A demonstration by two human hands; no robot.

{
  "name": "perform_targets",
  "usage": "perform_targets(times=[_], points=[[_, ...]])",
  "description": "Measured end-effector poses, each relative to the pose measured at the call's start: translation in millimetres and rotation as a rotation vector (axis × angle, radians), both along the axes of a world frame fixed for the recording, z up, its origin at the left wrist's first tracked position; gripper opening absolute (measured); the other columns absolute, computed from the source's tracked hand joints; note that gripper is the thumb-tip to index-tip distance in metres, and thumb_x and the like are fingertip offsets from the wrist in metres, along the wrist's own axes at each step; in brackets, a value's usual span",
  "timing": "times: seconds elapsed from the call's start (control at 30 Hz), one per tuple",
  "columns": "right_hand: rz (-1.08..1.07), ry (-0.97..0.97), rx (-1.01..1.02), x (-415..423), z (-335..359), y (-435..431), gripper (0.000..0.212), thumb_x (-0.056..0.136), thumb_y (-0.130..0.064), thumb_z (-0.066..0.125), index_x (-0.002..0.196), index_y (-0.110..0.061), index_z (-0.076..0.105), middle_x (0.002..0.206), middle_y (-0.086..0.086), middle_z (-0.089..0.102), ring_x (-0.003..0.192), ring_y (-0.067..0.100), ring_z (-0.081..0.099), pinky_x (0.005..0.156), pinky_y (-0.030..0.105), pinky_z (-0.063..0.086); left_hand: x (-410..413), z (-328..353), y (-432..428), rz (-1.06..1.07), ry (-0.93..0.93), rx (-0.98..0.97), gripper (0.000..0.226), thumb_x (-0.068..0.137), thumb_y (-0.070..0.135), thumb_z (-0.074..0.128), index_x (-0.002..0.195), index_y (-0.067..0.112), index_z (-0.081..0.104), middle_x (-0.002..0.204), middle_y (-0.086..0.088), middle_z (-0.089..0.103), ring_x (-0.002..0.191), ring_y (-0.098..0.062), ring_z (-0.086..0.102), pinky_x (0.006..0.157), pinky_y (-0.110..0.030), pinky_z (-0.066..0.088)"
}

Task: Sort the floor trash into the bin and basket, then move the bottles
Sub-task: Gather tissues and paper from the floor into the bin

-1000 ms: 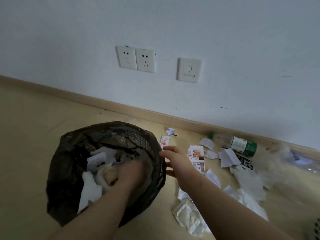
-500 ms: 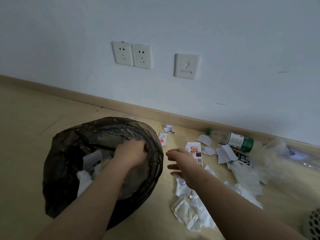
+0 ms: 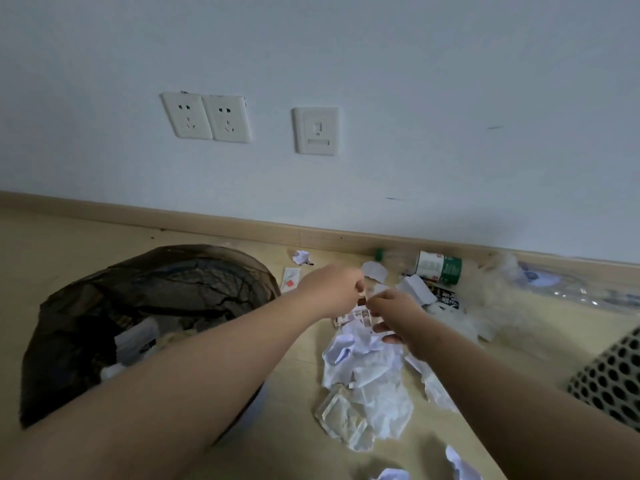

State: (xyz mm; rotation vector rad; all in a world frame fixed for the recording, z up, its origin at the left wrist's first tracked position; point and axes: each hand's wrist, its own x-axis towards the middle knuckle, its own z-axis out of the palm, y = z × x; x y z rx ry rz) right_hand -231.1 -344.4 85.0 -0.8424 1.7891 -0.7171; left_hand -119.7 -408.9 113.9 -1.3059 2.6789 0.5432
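The bin (image 3: 104, 306), lined with a black bag and holding paper scraps, stands on the floor at the left. My left hand (image 3: 329, 289) reaches past its rim with curled fingers that pinch the top of a printed leaflet (image 3: 349, 318). My right hand (image 3: 394, 317) hovers just right of it, its fingers curled at the same leaflet; its grip is hidden. A clear bottle with a green label (image 3: 440, 266) lies by the skirting board. The white perforated basket (image 3: 613, 379) shows at the right edge.
Crumpled white paper (image 3: 374, 382) lies heaped under my right forearm. White fluff (image 3: 495, 299), a black packet (image 3: 446, 299) and clear plastic film (image 3: 588, 289) lie near the wall. A small sachet (image 3: 290, 278) and a paper scrap (image 3: 301, 257) sit beside the bin.
My left hand has come out of the bin and moved right to the leaflet. My right hand has stayed over the paper pile while the view shifted.
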Motion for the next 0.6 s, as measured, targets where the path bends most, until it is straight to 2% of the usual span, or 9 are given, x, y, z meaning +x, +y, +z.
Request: perform_targets(times=[0.1,0.17,0.2,0.27,0.33,0.37,0.43,0.5,0.6], points=[[0.103,0.289,0.086,-44,-25,26,0.018,0.092,-0.008,0.044,0.1,0.0,0.058,0.085,0.01,0.052,0.064,0.013,0.042,0.055,0.021,0.034,-30,-12,1,-0.293,-0.311,-0.025,0.032,0.095,0.006,0.037,0.116,0.02,0.057,0.115,-0.005,0.056,0.095,-0.025,0.053,0.066,-0.03,0.039],[0.146,0.411,0.164,-66,-38,44,0.012,0.092,-0.011,0.045,0.087,-0.007,0.055,0.081,0.006,0.051,0.067,0.015,0.043,0.055,0.021,0.032,-46,-26,5,-0.38,-0.409,0.016,0.028,0.094,0.003,0.036,0.102,0.022,0.054,0.103,-0.008,0.05,0.085,-0.024,0.044,0.063,-0.028,0.035],[0.186,0.473,0.197,-72,-42,51,0.011,0.092,-0.013,0.045,0.089,-0.009,0.055,0.087,0.006,0.054,0.076,0.018,0.048,0.059,0.022,0.035,-51,-37,9,-0.358,-0.396,0.035,0.025,0.094,0.003,0.036,0.1,0.021,0.053,0.102,-0.009,0.049,0.086,-0.022,0.042,0.067,-0.029,0.036],[0.31,0.59,0.252,-79,-46,68,0.023,0.096,-0.017,0.044,0.111,-0.006,0.056,0.114,0.01,0.058,0.102,0.023,0.055,0.076,0.026,0.04,-55,-66,29,-0.388,-0.314,-0.012,0.027,0.096,0.009,0.035,0.111,0.016,0.055,0.112,-0.013,0.054,0.094,-0.025,0.049,0.077,-0.033,0.041],[0.47,0.664,0.305,-79,-53,85,0.033,0.099,-0.018,0.038,0.126,-0.004,0.051,0.131,0.01,0.053,0.119,0.023,0.051,0.088,0.025,0.038,-41,-93,62,-0.552,-0.359,-0.093,0.029,0.096,0.018,0.037,0.122,0.014,0.05,0.121,-0.011,0.053,0.105,-0.029,0.054,0.08,-0.035,0.042],[0.545,0.675,0.333,-80,-58,95,0.034,0.099,-0.019,0.038,0.128,-0.004,0.049,0.134,0.01,0.052,0.122,0.023,0.049,0.088,0.025,0.037,-32,-111,80,-0.659,-0.341,-0.162,0.028,0.093,0.021,0.046,0.119,0.015,0.053,0.116,-0.01,0.056,0.101,-0.028,0.056,0.074,-0.032,0.041],[0.644,0.661,0.417,-82,-74,112,0.034,0.097,-0.022,0.042,0.126,-0.009,0.051,0.133,0.007,0.053,0.122,0.022,0.049,0.087,0.025,0.037,-12,-135,103,-0.799,-0.409,-0.229,0.022,0.066,0.027,0.07,0.087,0.023,0.064,0.082,-0.001,0.06,0.069,-0.019,0.059,0.057,-0.023,0.031],[0.706,0.647,0.455,-83,-85,125,0.031,0.093,-0.025,0.046,0.121,-0.013,0.054,0.129,0.005,0.055,0.119,0.021,0.051,0.082,0.025,0.037,-1,-145,103,-0.81,-0.348,-0.32,0.017,0.05,0.021,0.064,0.066,0.025,0.058,0.062,0.005,0.051,0.049,-0.014,0.049,0.048,-0.018,0.028],[0.743,0.639,0.444,-81,-92,134,0.022,0.094,-0.025,0.044,0.111,-0.019,0.056,0.127,0.005,0.057,0.118,0.021,0.051,0.078,0.023,0.033,-2,-139,91,-0.726,-0.201,-0.279,0.009,0.052,0.019,0.054,0.061,0.021,0.055,0.06,0.002,0.051,0.047,-0.014,0.05,0.044,-0.017,0.033]])
